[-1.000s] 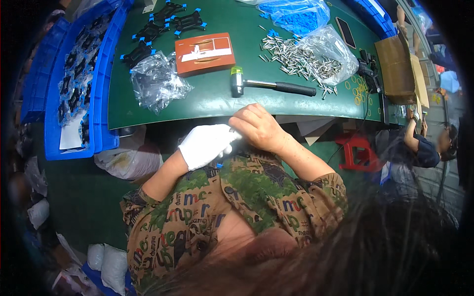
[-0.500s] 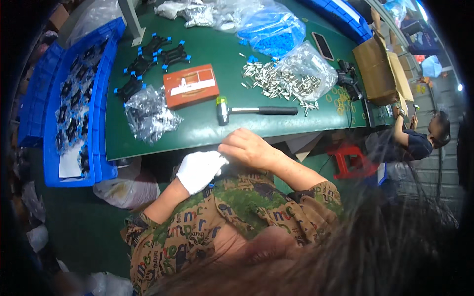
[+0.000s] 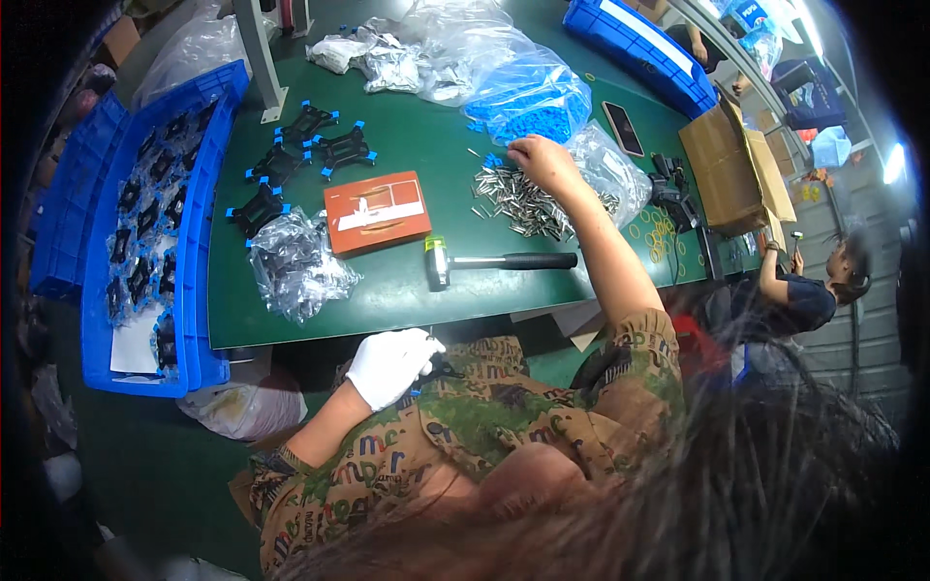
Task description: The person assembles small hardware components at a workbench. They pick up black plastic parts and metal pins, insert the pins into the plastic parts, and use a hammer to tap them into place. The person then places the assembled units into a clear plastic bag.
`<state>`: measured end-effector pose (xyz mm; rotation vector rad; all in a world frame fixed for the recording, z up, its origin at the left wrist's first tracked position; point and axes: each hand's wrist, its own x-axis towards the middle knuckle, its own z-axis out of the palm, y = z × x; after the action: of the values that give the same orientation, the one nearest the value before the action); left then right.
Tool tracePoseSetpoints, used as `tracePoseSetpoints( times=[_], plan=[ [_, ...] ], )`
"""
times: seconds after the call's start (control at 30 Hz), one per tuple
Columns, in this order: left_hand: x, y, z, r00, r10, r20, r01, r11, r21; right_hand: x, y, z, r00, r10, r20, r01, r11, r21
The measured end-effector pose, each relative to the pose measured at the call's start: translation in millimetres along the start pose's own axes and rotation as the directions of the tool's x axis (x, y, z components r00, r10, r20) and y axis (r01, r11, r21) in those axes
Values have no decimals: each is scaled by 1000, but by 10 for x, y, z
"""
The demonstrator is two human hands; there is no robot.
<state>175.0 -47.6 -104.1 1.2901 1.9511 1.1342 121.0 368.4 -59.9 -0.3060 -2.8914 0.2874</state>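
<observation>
My left hand (image 3: 389,368), in a white glove, is closed around a black bracket-like part (image 3: 446,368) with a blue tip, low in front of my body. The glove hides most of that part. My bare right hand (image 3: 548,165) is stretched over the table, fingers bent together beside small blue caps (image 3: 493,161). Whether anything is between its fingertips is hidden. Under the hand and wrist spreads a pile of short silvery metal pins (image 3: 518,203). A hammer (image 3: 509,261) with a black grip and a yellow-and-black head lies nearer me.
Black four-armed parts with blue tips (image 3: 308,121) lie behind a red-brown box (image 3: 376,213) and a clear bag (image 3: 298,266). A blue crate (image 3: 203,320) stands left. Bagged blue caps (image 3: 533,97), a phone (image 3: 623,128) and a cardboard box (image 3: 722,174) lie farther back. Another person (image 3: 804,295) works at right.
My right hand has left the spot beside my left hand and reached forward over the metal pins. My left hand stays low with the black part. The view has shifted slightly.
</observation>
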Motion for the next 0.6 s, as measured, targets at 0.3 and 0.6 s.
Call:
tracePoseSetpoints(
  times=[0.3,0.6],
  plan=[
    [5,37,-42,999,-46,1,46,997,-67,195,-107,50,976,-7,217,10,1000,-15],
    [14,49,-52,990,-136,43,141,975,-172,333,131,-82,951,-279,133,280,960,11]
  ],
)
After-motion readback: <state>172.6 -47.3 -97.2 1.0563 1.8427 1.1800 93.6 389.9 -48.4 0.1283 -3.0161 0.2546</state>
